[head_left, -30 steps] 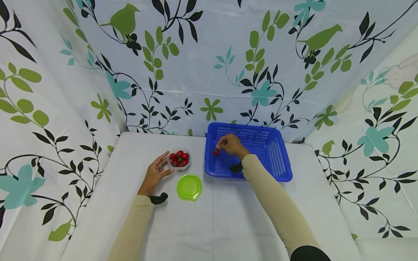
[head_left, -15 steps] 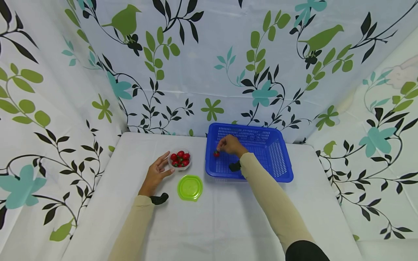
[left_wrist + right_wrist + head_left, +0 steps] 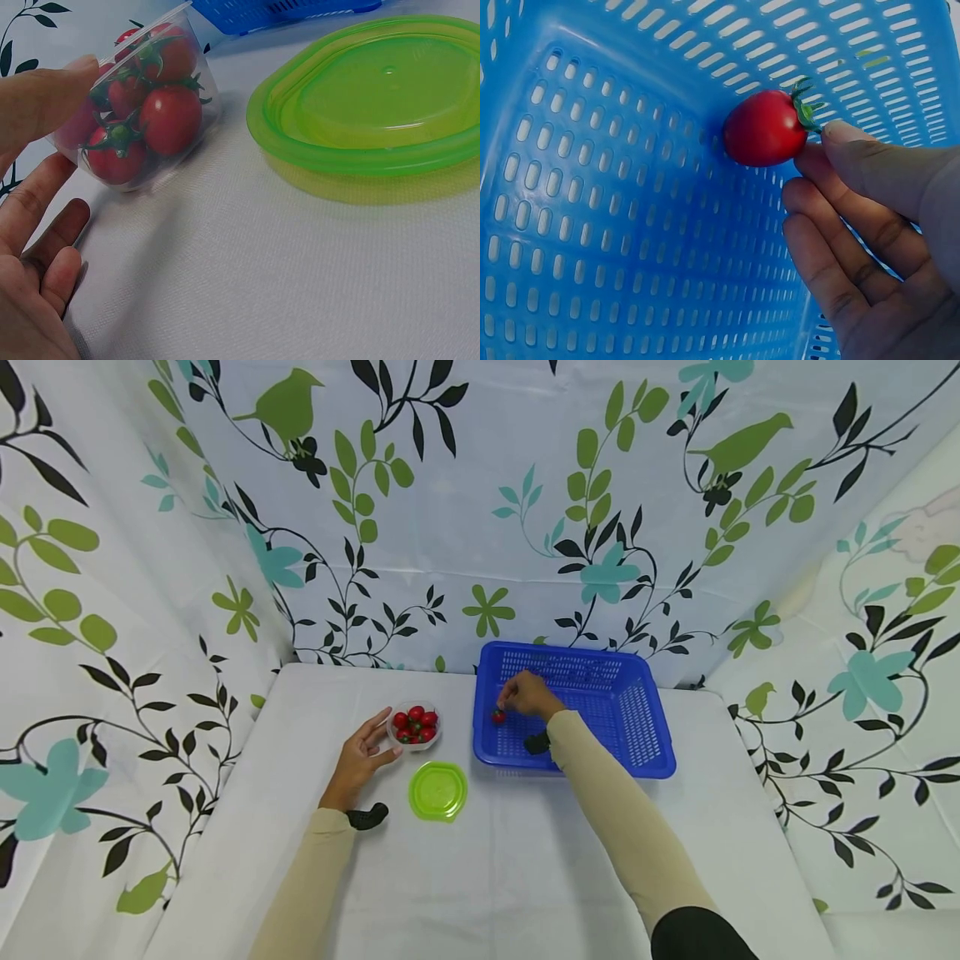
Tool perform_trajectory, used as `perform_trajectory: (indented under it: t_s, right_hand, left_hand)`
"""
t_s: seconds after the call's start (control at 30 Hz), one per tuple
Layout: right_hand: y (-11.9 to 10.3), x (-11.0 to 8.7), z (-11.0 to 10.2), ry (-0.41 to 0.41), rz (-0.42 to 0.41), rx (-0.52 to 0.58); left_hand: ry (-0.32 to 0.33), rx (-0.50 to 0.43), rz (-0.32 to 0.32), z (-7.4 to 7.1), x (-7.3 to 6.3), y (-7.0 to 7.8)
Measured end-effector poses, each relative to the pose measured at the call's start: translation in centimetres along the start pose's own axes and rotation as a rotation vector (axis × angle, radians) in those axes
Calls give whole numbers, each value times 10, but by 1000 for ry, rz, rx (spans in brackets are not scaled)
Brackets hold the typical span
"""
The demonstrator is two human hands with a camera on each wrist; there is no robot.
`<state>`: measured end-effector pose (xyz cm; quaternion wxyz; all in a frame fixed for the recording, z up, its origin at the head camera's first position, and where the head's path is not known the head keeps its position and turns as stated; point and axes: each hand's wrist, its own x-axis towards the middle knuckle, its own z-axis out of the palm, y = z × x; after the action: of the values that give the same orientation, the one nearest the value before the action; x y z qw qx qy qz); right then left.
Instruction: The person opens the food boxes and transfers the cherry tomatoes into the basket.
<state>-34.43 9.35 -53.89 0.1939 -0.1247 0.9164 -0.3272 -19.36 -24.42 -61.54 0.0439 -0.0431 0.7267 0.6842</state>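
Observation:
My right hand [image 3: 528, 695] pinches a red cherry tomato [image 3: 763, 129] by its green stem between thumb and forefinger. The tomato hangs inside the blue perforated basket [image 3: 651, 727], near its left wall, with the other fingers loosely bent below. On the left, my left hand [image 3: 358, 760] holds a small clear plastic container [image 3: 211, 82], thumb at its rim and fingers along its side. Several cherry tomatoes [image 3: 171, 120] with green calyxes fill that container. Beside it lies a green plastic lid [image 3: 438, 791], flat on the white cloth.
The basket stands at the back of the white-covered table [image 3: 450, 885], right of the container. A patterned curtain [image 3: 442, 527] with leaves and birds rises right behind the table and along both sides.
The right hand and its tomato have sunk very slightly within the basket. The left hand, container and lid keep their places.

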Motion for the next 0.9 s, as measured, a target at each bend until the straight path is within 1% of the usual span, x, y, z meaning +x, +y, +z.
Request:
perform_trajectory:
  t_s: [0.3, 0.5, 0.73, 0.9]
  right_hand:
    - [1, 1, 5, 31, 24, -6]
    - [-1, -2, 3, 46, 28, -1]
    - [-7, -7, -5, 111, 12, 47]
    - [-11, -10, -10, 178, -24, 67]
  left_hand:
    - [0, 1, 15, 1, -1, 0]
    - [-1, 6, 8, 0, 1, -1]
    - [6, 1, -5, -1, 2, -2]
    - [3, 8, 9, -1, 1, -3]
